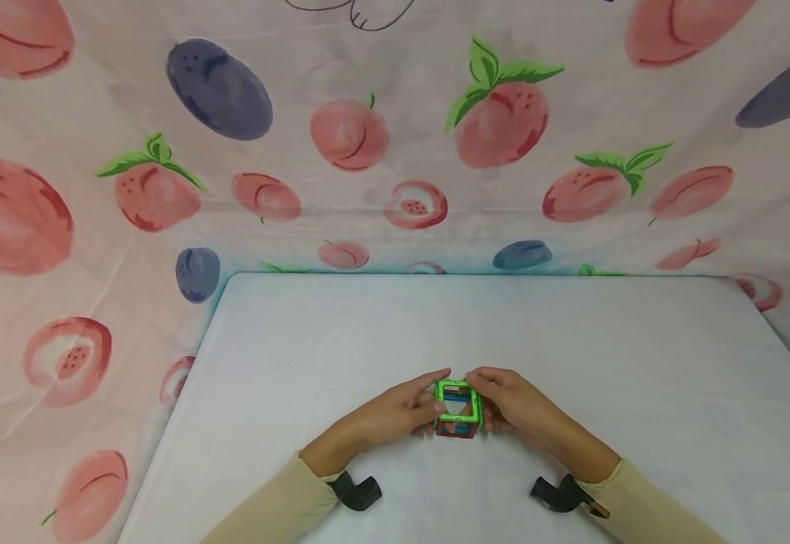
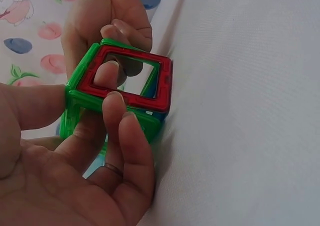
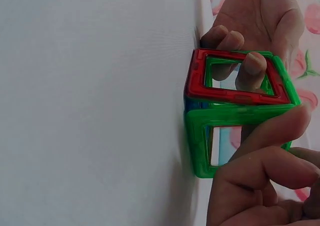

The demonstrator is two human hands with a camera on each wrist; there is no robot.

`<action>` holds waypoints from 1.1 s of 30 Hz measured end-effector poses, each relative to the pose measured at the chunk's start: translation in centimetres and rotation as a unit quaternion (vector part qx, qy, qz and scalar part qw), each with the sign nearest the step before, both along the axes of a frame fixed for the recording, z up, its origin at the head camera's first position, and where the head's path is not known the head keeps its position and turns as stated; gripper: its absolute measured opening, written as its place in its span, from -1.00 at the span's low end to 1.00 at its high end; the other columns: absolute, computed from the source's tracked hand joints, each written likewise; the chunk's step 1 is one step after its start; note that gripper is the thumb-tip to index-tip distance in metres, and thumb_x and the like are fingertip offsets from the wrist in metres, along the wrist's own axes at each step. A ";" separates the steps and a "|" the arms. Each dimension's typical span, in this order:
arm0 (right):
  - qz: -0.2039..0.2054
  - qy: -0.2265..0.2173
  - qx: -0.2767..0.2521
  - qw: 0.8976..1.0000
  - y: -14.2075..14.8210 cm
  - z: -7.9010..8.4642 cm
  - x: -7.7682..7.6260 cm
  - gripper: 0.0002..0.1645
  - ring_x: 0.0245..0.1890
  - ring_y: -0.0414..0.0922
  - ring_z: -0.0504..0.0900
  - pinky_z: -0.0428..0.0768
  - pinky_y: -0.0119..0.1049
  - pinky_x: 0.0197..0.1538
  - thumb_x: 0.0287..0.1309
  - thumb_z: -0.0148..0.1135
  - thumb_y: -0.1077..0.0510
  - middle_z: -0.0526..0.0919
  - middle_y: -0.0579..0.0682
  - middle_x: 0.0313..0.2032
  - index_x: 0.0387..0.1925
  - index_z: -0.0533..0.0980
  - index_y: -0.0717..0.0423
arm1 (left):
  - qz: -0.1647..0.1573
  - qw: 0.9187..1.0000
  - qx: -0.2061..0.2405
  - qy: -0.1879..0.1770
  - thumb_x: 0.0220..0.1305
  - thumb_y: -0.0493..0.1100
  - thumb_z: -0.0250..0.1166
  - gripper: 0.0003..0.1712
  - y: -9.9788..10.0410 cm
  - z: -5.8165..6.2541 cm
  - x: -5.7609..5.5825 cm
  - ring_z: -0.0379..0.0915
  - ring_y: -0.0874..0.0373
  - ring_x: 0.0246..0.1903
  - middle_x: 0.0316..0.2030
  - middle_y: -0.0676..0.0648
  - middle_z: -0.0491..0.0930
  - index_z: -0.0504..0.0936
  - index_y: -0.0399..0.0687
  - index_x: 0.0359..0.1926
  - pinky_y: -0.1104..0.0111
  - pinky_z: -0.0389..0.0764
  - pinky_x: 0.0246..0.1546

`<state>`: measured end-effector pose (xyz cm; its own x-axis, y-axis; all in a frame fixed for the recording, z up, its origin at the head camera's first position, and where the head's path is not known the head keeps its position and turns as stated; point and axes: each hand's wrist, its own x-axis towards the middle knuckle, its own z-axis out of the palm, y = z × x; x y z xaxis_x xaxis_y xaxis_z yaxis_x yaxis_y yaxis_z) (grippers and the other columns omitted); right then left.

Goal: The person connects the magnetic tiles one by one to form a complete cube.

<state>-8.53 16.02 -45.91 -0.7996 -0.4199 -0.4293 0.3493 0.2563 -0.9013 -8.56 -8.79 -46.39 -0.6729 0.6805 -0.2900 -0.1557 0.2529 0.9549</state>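
A small cube of magnetic tiles (image 1: 463, 418) stands on the white table, between the two hands. Its top is a green square frame and the side toward me is red. More green sides and a blue edge low down show in the wrist views. From the left, my left hand (image 1: 398, 412) grips it, thumb on a green edge and fingertips reaching the red tile (image 2: 147, 102). My right hand (image 1: 520, 408) holds the opposite side, with a finger along the green tile (image 3: 240, 114). Fingers partly hide the cube's sides, and its bottom is out of sight.
The white tabletop (image 1: 299, 340) spreads around the hands. A fruit-printed cloth (image 1: 258, 242) hangs behind the far edge and along the sides. A black wrist mount sits at the left cuff (image 1: 357, 493), another at the right cuff (image 1: 558, 495).
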 end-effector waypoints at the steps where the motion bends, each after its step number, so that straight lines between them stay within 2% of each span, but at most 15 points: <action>1: -0.003 -0.001 0.001 1.000 0.0 0.0 0.0 -0.48 -0.63 -0.18 0.47 0.31 -0.40 -0.55 0.54 0.03 -0.13 0.57 -0.10 -0.53 0.05 0.50 0.29 | 0.000 1.000 0.004 -0.005 0.58 -0.09 0.09 -0.30 0.0 0.0 0.0 0.53 0.15 -0.26 -0.05 0.02 0.72 0.09 0.03 0.61 0.39 0.53 -0.17; 4: -0.008 0.003 0.009 1.000 -0.1 0.1 0.0 -0.51 -0.64 -0.17 0.49 0.33 -0.39 -0.54 0.55 0.03 -0.10 0.57 -0.10 -0.54 0.00 0.51 0.30 | 0.000 1.000 0.010 -0.015 0.58 -0.08 0.10 -0.30 -0.1 0.0 0.0 0.56 0.16 -0.20 0.03 -0.01 0.72 0.09 0.04 0.61 0.39 0.54 -0.08; 12: -0.005 0.040 0.049 0.998 -0.3 0.4 0.1 -0.53 -0.71 -0.17 0.51 0.40 -0.39 -0.57 0.52 0.09 -0.08 0.60 -0.07 -0.55 -0.06 0.58 0.29 | -0.015 1.000 0.008 -0.004 0.50 -0.04 0.23 -0.18 0.0 0.2 0.3 0.62 0.26 0.05 0.21 -0.02 0.65 0.05 0.07 0.61 0.32 0.47 0.22; 20: -0.023 0.069 0.105 0.992 -1.0 0.5 0.0 -0.57 -0.76 -0.16 0.47 0.41 -0.34 -0.60 0.43 0.20 -0.14 0.58 -0.09 -0.59 -0.14 0.69 0.15 | -0.001 0.999 0.034 -0.005 0.47 -0.18 0.26 -0.18 0.1 0.0 0.3 0.67 0.19 0.00 0.19 -0.15 0.65 0.06 -0.05 0.60 0.45 0.54 0.06; 27: -0.030 0.085 0.141 0.986 -1.3 0.6 0.1 -0.60 -0.75 -0.12 0.47 0.49 -0.26 -0.53 0.43 0.19 -0.16 0.55 -0.05 -0.62 -0.11 0.67 0.07 | 0.011 1.000 0.026 -0.003 0.47 -0.16 0.27 -0.23 0.3 0.0 0.4 0.67 0.19 0.00 0.19 -0.16 0.65 0.13 -0.07 0.57 0.40 0.49 0.13; 29: -0.024 0.129 0.177 0.975 -1.3 0.8 0.4 -0.62 -0.76 -0.13 0.45 0.46 -0.28 -0.55 0.43 0.19 -0.17 0.53 -0.06 -0.67 -0.04 0.63 0.02 | 0.014 1.000 0.024 -0.005 0.46 -0.16 0.28 -0.24 0.3 0.1 0.5 0.67 0.19 0.00 0.18 -0.15 0.66 0.16 -0.07 0.55 0.37 0.49 0.15; 30: -0.021 0.169 0.205 0.964 -1.2 0.8 0.5 -0.62 -0.75 -0.16 0.43 0.43 -0.30 -0.56 0.42 0.20 -0.18 0.50 -0.08 -0.68 -0.01 0.60 -0.01 | 0.015 1.000 0.023 -0.007 0.46 -0.15 0.28 -0.24 0.4 0.2 0.5 0.67 0.20 0.00 0.18 -0.14 0.66 0.17 -0.06 0.55 0.36 0.48 0.16; 31: -0.020 0.216 0.235 0.947 -1.2 1.0 0.7 -0.63 -0.75 -0.18 0.40 0.39 -0.32 -0.57 0.41 0.21 -0.19 0.47 -0.11 -0.70 0.01 0.58 -0.04 | 0.014 1.000 0.022 -0.009 0.46 -0.15 0.28 -0.25 0.4 0.2 0.4 0.66 0.20 0.00 0.18 -0.14 0.67 0.18 -0.06 0.55 0.34 0.48 0.17; 33: -0.021 0.315 0.294 0.902 -1.2 1.2 1.0 -0.64 -0.72 -0.24 0.33 0.31 -0.37 -0.58 0.35 0.29 -0.18 0.41 -0.17 -0.69 0.00 0.55 -0.09 | 0.011 1.000 0.021 -0.014 0.46 -0.14 0.28 -0.25 0.4 0.3 0.4 0.65 0.21 0.02 0.18 -0.12 0.66 0.17 -0.05 0.55 0.32 0.47 0.21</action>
<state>-7.57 14.83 -44.71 -0.9727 -0.2310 -0.0232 -0.1638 0.7538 -0.6364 -8.20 -8.42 -46.13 -0.6794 0.6779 -0.2808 -0.1875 0.2096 0.9597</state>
